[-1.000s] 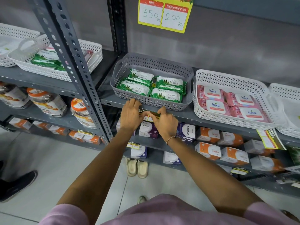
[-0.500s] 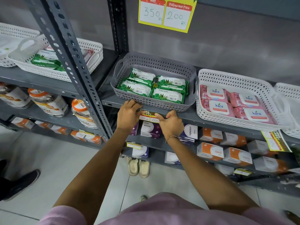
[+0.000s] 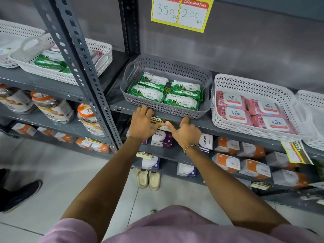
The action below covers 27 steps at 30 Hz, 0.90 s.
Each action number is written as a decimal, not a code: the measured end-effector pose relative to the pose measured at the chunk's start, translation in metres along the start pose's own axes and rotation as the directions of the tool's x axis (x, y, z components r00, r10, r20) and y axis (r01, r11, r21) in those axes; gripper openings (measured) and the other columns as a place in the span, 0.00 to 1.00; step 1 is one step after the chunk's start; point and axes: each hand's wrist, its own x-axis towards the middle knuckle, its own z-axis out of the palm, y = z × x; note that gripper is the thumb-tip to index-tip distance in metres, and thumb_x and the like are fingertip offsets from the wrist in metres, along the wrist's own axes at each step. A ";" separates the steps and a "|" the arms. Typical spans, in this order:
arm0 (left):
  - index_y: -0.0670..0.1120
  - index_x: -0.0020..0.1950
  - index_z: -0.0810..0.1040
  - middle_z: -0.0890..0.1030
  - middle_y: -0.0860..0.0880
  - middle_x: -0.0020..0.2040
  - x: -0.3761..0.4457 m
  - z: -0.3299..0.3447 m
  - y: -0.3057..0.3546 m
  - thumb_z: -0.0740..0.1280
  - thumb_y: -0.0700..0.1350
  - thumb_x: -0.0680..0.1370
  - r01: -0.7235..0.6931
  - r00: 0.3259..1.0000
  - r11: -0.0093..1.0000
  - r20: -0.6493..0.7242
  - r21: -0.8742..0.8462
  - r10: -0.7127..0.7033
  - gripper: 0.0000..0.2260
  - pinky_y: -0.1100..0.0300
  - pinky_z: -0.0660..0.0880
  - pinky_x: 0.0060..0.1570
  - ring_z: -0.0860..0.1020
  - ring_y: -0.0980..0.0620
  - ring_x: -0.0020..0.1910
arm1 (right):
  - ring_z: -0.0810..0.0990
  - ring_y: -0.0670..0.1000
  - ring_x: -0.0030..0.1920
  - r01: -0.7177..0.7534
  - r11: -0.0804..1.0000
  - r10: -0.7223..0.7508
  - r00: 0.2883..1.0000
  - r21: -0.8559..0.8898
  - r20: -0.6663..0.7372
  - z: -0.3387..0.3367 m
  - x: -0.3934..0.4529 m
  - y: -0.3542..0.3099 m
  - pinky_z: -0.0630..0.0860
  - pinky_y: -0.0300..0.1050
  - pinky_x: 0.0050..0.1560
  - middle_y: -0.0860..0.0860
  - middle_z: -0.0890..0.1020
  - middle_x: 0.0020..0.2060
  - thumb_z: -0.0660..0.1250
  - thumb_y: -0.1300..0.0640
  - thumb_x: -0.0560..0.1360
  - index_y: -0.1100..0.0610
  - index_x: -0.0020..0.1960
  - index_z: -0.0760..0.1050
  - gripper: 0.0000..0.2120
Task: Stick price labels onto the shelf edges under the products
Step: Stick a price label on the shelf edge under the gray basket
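Note:
A yellow, green and red price label (image 3: 160,122) reading "Super Market" lies against the grey shelf edge (image 3: 228,127), right below the grey basket (image 3: 206,79) of green Origami wipe packs (image 3: 182,101). My left hand (image 3: 142,124) presses flat on the label's left end, fingers spread up to the basket's front wall. My right hand (image 3: 186,132) holds down the label's right side, its forefinger lying across the label and its thumb raised to the basket. Both hands hide part of the label.
A white basket (image 3: 254,81) of pink Kara packs stands to the right, with another label (image 3: 294,151) hanging under it. A perforated upright post (image 3: 82,71) rises on the left. Boxes fill the lower shelves; a large yellow price sign (image 3: 182,13) is on the wall.
My hands have spread apart along the shelf edge, uncovering the label's middle. The right forefinger now lies stretched across the label.

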 end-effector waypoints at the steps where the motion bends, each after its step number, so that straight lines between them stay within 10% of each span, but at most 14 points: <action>1: 0.41 0.45 0.73 0.74 0.42 0.43 0.000 -0.001 0.003 0.61 0.66 0.71 0.017 1.000 0.999 -0.007 0.035 -0.017 0.26 0.52 0.71 0.38 0.71 0.43 0.40 | 0.81 0.61 0.29 0.012 0.999 -0.013 1.000 -0.038 -0.002 -0.002 0.000 -0.003 0.67 0.42 0.28 0.60 0.81 0.28 0.62 0.30 0.69 0.63 0.44 0.73 0.33; 10: 0.39 0.45 0.80 0.77 0.41 0.41 0.006 -0.008 -0.007 0.72 0.36 0.69 -0.020 1.000 0.995 -0.009 -0.102 0.019 0.07 0.51 0.75 0.33 0.75 0.40 0.39 | 0.81 0.61 0.39 -0.024 0.996 0.033 0.993 -0.083 0.109 -0.006 0.012 0.001 0.66 0.43 0.34 0.61 0.82 0.37 0.56 0.30 0.71 0.61 0.39 0.77 0.33; 14: 0.41 0.55 0.81 0.80 0.43 0.47 0.003 -0.008 -0.015 0.69 0.23 0.61 0.027 0.999 0.989 0.049 -0.145 -0.020 0.25 0.51 0.78 0.32 0.77 0.41 0.46 | 0.81 0.62 0.38 -0.107 0.994 0.108 0.990 -0.019 0.096 -0.008 0.009 0.010 0.65 0.43 0.31 0.61 0.82 0.36 0.56 0.33 0.73 0.60 0.36 0.77 0.31; 17: 0.41 0.60 0.78 0.79 0.42 0.55 -0.002 -0.010 -0.013 0.66 0.22 0.64 0.090 0.994 0.978 0.076 -0.188 -0.077 0.28 0.48 0.80 0.45 0.78 0.42 0.53 | 0.80 0.64 0.38 -0.087 0.995 0.081 0.991 0.052 0.111 -0.010 0.002 0.025 0.63 0.43 0.29 0.63 0.82 0.35 0.53 0.35 0.75 0.60 0.33 0.76 0.31; 21: 0.38 0.55 0.76 0.77 0.40 0.52 -0.013 -0.015 0.019 0.63 0.39 0.78 0.111 0.990 0.956 -0.050 -0.271 -0.129 0.08 0.51 0.76 0.48 0.76 0.43 0.50 | 0.80 0.64 0.38 -0.044 0.995 0.031 0.990 0.091 0.138 -0.023 -0.008 0.055 0.67 0.44 0.32 0.63 0.81 0.33 0.59 0.41 0.77 0.59 0.31 0.74 0.25; 27: 0.38 0.45 0.78 0.78 0.41 0.42 -0.002 -0.012 0.125 0.63 0.43 0.79 -0.172 0.977 0.876 0.036 -0.451 0.210 0.09 0.54 0.70 0.44 0.76 0.42 0.43 | 0.80 0.62 0.38 -0.142 0.959 0.125 0.989 0.245 0.085 -0.056 -0.027 0.110 0.74 0.48 0.37 0.60 0.83 0.33 0.63 0.45 0.76 0.58 0.35 0.76 0.19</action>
